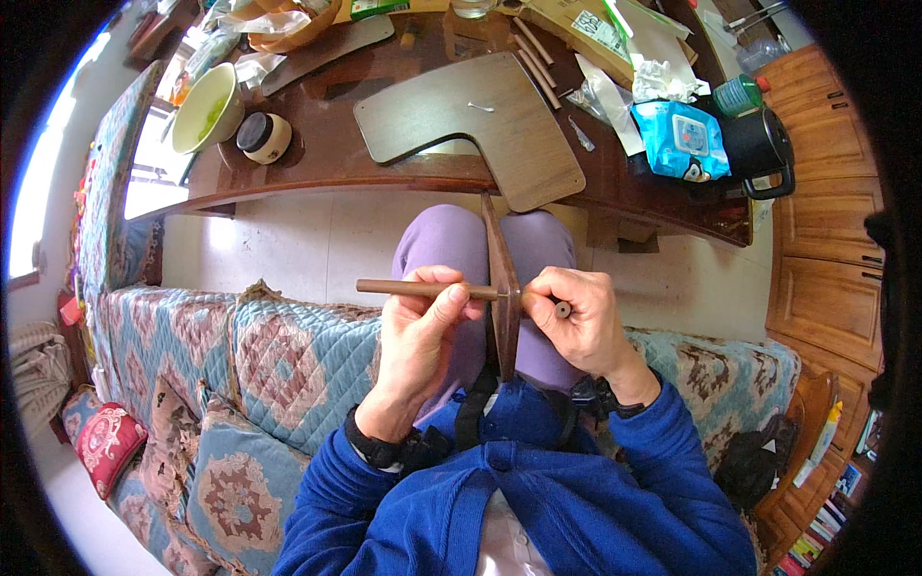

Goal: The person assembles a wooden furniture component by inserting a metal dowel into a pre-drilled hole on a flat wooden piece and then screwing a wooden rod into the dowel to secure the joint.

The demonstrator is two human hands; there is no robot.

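Note:
A brown board (506, 331) stands edge-on to me above my lap, its far end near the table edge. My left hand (423, 331) is closed around a brown rod (399, 287), thumb on top. The rod lies level, its right end meeting the board's left side. On the board's other side, my right hand (586, 317) is closed, its thumb and fingertips pinched close to the board. What they pinch is hidden. The round, holed end of a second brown rod (563, 309) shows beneath those fingers; whether the hand grips it I cannot make out.
On the dark table (317, 178) lie an L-shaped board (519, 125) with a small pale piece on it, several brown rods (538, 62), a blue wipes pack (672, 144), a black mug (759, 149), a jar (264, 137) and a bowl (208, 108). A quilted sofa (307, 355) is around me.

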